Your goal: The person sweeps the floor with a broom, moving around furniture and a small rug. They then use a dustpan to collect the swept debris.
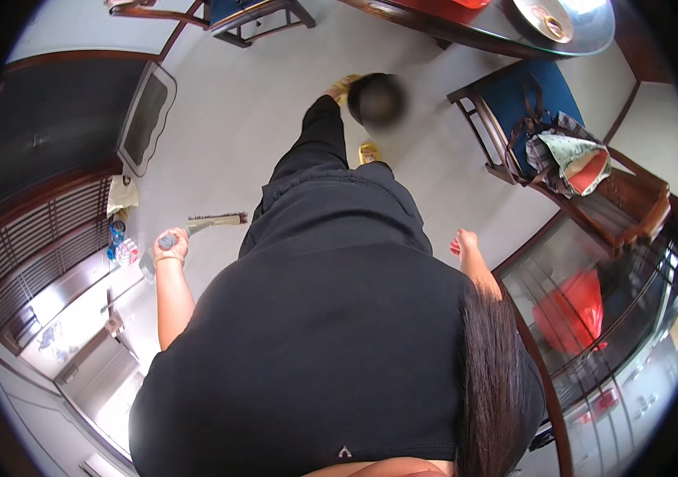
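Observation:
My left hand [173,245] is closed around the grey handle [167,241] of a broom, out to the left of my body. The broom head [217,220], pale with dark bristles, shows just beyond the hand, near the light floor. Beside the wrist is a grey piece [148,267], partly hidden, that I cannot name for sure. On the right my right hand [464,241] hangs with its fingers curled and nothing visible in them. Yellow slippers [369,153] are on my feet, one stepping forward beside a round dark object [377,100], which is blurred.
A wooden chair with a blue seat [553,89] stands at the right, a checked bag [574,161] on it. A glass-topped table [494,30] is ahead at the right, another chair [261,18] ahead at the left. A cloth bag [122,195] and slatted furniture [40,232] are at the left.

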The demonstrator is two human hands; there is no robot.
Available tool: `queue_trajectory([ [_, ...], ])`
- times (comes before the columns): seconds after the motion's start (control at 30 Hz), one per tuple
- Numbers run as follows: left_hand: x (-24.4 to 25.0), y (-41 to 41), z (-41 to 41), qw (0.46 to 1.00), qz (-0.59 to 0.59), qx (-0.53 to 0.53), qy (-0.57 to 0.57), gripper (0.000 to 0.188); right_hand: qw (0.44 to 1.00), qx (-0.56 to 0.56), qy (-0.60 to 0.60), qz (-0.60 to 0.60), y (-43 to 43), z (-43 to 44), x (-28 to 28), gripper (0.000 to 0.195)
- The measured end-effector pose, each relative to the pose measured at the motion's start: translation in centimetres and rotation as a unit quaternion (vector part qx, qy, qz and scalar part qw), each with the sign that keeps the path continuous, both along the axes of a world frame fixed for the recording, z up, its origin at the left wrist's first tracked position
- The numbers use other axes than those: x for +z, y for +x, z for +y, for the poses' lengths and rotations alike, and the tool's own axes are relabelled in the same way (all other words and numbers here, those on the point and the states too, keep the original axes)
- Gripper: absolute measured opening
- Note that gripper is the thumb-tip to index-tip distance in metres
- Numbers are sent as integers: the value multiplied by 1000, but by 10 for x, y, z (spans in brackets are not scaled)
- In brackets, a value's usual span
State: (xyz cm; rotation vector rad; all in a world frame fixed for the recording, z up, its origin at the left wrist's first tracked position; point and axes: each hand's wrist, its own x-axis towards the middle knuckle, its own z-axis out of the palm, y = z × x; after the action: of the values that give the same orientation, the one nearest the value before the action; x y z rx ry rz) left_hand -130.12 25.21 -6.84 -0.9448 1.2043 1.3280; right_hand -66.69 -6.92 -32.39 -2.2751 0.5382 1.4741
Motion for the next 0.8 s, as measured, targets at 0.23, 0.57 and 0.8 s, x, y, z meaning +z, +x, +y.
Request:
queue_trajectory([
  [0.23,6,-9,15,997,-48,-55,-1,8,998,-11,66,2,-6,74,-1,24],
  [0.57,60,120,-3,971,-31,-223,83,23,908,263,274,177,-91,258,80,33],
  [0.8,41,149,-11,901,-22,-391,184,36,693,525,345,354,-225,346,121,66],
])
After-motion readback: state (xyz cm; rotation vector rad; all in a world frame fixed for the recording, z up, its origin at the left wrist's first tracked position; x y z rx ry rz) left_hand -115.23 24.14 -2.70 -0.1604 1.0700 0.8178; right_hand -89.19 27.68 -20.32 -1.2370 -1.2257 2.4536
